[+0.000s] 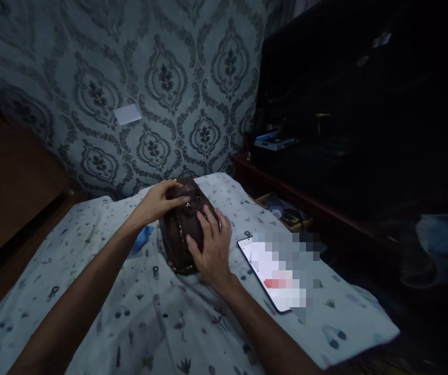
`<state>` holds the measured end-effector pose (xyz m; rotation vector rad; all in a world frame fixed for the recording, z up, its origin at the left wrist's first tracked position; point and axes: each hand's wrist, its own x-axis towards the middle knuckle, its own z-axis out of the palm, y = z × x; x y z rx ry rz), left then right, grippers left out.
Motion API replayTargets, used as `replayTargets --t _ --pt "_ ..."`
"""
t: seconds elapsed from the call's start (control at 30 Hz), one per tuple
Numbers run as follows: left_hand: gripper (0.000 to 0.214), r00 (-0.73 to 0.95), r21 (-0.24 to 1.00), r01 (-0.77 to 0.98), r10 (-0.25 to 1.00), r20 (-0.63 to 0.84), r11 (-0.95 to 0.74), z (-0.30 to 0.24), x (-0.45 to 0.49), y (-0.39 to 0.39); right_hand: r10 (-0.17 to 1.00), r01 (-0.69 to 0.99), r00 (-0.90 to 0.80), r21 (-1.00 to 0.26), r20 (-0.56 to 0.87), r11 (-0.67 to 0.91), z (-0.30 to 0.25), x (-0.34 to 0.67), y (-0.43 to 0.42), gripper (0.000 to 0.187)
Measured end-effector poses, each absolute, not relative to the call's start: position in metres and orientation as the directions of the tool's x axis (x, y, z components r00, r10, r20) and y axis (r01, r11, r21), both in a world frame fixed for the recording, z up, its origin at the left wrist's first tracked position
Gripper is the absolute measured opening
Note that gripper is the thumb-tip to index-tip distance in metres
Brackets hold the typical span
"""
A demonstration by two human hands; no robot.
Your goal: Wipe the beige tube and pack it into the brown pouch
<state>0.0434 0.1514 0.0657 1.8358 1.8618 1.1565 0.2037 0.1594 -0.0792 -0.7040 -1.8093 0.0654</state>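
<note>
A small dark brown bag (181, 229) with gold trim stands on a pale printed cloth (138, 312) in the middle of the view. My left hand (157, 202) rests on the bag's top, its fingers curled over the far upper edge near a small round clasp. My right hand (212, 245) presses against the bag's right side, fingers together and laid up along it. Both hands grip the bag between them.
A lit phone or tablet (274, 276), partly blurred, lies on the cloth to the right of the bag. A blue object (141, 239) peeks out left of the bag. A dark cabinet with a shelf (286, 187) stands at right, patterned wallpaper (161, 78) behind.
</note>
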Motion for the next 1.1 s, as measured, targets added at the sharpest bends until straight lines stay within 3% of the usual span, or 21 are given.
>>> replayTargets --t 0.2,0.4,0.63,0.73,0.9,1.1 --pt "0.034 -0.188 0.736 0.672 0.942 0.278 -0.083 0.059 0.026 0.136 0.489 0.438 -0.192 -0.371 0.851 0.819 -0.078 0.204 0.159 0.052" --pt "0.023 -0.246 0.683 0.722 0.881 0.404 -0.112 0.052 0.026 0.134 0.483 0.416 -0.188 -0.376 0.855 0.828 -0.078 0.204 0.159 0.057" --pt "0.019 -0.303 0.744 0.653 0.851 0.429 -0.142 0.05 0.031 0.129 0.489 0.406 -0.184 -0.387 0.853 0.828 -0.076 0.203 0.158 0.059" --pt "0.022 -0.327 0.773 0.612 0.835 0.442 -0.17 0.041 0.038 0.121 0.484 0.403 -0.175 -0.386 0.857 0.83 -0.076 0.202 0.158 0.058" --pt "0.047 -0.446 0.796 0.6 0.796 0.409 -0.073 0.014 0.052 0.098 0.481 0.398 -0.172 -0.386 0.859 0.832 -0.076 0.2 0.158 0.056" --pt "0.042 -0.397 0.793 0.606 0.84 0.369 -0.062 0.003 0.051 0.085 0.474 0.397 -0.154 -0.384 0.867 0.833 -0.076 0.2 0.159 0.056"
